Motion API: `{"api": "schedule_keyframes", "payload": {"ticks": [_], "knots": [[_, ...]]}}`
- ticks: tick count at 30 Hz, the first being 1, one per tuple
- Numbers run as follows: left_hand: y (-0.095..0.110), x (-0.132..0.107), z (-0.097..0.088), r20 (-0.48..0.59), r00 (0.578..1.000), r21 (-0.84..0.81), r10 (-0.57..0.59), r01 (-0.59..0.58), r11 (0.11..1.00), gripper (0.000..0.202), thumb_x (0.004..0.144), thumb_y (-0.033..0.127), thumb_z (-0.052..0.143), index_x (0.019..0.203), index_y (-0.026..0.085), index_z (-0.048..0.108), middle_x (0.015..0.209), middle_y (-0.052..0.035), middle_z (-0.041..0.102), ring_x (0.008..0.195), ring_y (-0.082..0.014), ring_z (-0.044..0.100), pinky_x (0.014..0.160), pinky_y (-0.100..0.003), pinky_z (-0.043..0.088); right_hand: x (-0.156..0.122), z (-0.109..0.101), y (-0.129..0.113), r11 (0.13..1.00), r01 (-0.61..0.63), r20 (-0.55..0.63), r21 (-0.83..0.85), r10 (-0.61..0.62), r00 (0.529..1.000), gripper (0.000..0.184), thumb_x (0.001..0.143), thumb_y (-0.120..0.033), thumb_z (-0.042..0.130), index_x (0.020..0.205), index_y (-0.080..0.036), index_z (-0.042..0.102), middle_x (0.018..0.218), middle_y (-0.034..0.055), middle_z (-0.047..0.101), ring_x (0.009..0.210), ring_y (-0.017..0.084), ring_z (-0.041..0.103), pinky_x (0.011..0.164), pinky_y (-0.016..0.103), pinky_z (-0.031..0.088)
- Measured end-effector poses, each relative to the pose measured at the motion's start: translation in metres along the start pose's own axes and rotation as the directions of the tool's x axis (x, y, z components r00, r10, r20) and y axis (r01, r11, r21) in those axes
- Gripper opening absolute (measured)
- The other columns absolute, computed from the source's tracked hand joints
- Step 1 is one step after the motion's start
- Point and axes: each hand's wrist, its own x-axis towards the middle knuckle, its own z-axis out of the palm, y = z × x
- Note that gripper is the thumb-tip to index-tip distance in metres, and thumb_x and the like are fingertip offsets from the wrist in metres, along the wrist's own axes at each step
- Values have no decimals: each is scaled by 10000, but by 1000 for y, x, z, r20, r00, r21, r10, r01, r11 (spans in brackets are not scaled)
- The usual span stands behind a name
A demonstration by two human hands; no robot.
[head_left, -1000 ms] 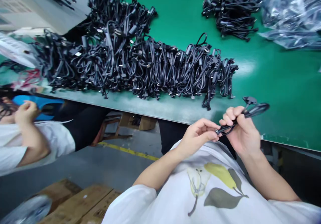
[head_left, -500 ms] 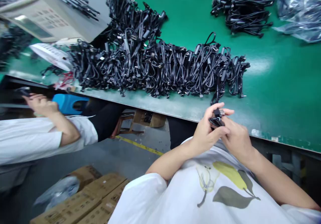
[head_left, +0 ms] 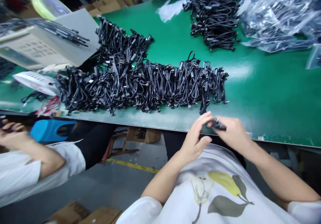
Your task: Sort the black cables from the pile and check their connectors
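My right hand (head_left: 233,133) is closed around a small folded black cable (head_left: 217,125) at the near edge of the green table (head_left: 271,90). My left hand (head_left: 197,137) is beside it with fingers stretched out, its fingertips touching the cable's end. Just beyond the hands a long row of bundled black cables (head_left: 140,83) lies along the table's front.
Another heap of black cables (head_left: 213,16) and clear bags of cables (head_left: 278,13) lie at the back. A grey box-shaped machine (head_left: 42,43) stands at the left. A co-worker's arm in a white sleeve (head_left: 30,167) is at lower left. Cardboard boxes (head_left: 85,214) sit on the floor.
A second ago the cable was stretched between both hands, held in the air. It has since been folded small and brought down to the table edge; my left fingers have opened.
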Motion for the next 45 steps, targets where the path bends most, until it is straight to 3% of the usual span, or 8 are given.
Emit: {"api": "schedule_keyframes", "payload": {"ticks": [4, 9, 18, 25, 29, 33, 41, 45], "knots": [[-8, -1, 1, -15, 990, 0, -142, 142, 990, 566, 1032, 465, 546, 1536, 236, 430, 1506, -160, 576, 1334, -259, 597, 1158, -442, 446, 64, -40, 37, 882, -415, -296, -225, 344, 891, 339, 953, -502, 612, 829, -201, 708, 838, 134, 769, 831, 341, 732, 734, 391, 480], [-5, 6, 12, 138, 979, 257, -152, 112, 960, 389, 1023, 423, 567, 1355, 233, 639, 1397, -127, 661, 1326, -266, 592, 1163, -451, 444, 119, -41, 66, 891, -431, -4, -142, 435, 901, 307, 850, -493, 724, 857, -189, 677, 617, 19, 672, 596, 218, 641, 640, 322, 444], [-8, 6, 5, 93, 970, 172, -225, 207, 963, 296, 1026, 374, 554, 1215, 216, 717, 1248, -111, 719, 1111, -223, 682, 1020, -368, 525, 33, -82, 84, 737, -573, -303, -358, 489, 818, 233, 902, -363, 578, 906, -168, 705, 881, 131, 721, 748, 278, 626, 605, 335, 330], [3, 24, 23, 174, 968, 108, -181, 164, 980, 313, 1030, 349, 551, 1267, 205, 694, 1215, -108, 712, 1048, -192, 687, 996, -334, 529, 5, -94, 79, 578, -369, -332, -728, 174, 927, 297, 980, -252, 493, 1173, -194, 711, 1026, 145, 706, 767, 263, 611, 548, 352, 226], [4, 25, 28, 180, 968, 81, -176, 164, 983, 308, 1018, 340, 567, 1269, 215, 695, 1216, -103, 718, 1065, -198, 684, 1015, -350, 523, 9, -108, 82, 670, -577, -492, -467, 345, 799, 328, 949, -366, 560, 1125, -152, 736, 1041, 190, 724, 800, 316, 639, 609, 374, 370], [7, 27, 31, 28, 943, -163, -332, 332, 929, 288, 969, 365, 640, 1191, 191, 697, 1101, -89, 735, 947, -171, 671, 895, -306, 539, -11, -92, 57, 886, -460, -212, 63, 462, 861, 397, 901, -532, 661, 1114, -216, 771, 994, 85, 790, 810, 272, 701, 701, 373, 530], [20, 33, 22, -152, 911, -528, -384, 254, 810, 550, 683, 537, 915, 918, 188, 561, 813, 16, 620, 735, -97, 566, 737, -233, 482, -46, -18, 12, 523, -571, 350, 633, 463, 814, 442, 731, -572, 872, 991, -225, 788, 861, 66, 812, 731, 252, 742, 583, 311, 555], [18, 27, 15, -207, 898, -566, -389, 215, 796, 532, 702, 492, 919, 949, 199, 550, 854, 18, 635, 769, -98, 592, 784, -237, 496, -43, -6, 8, 699, -453, 274, 553, 361, 891, 345, 807, -532, 818, 976, -234, 776, 847, 52, 803, 741, 263, 746, 626, 339, 568]]}}
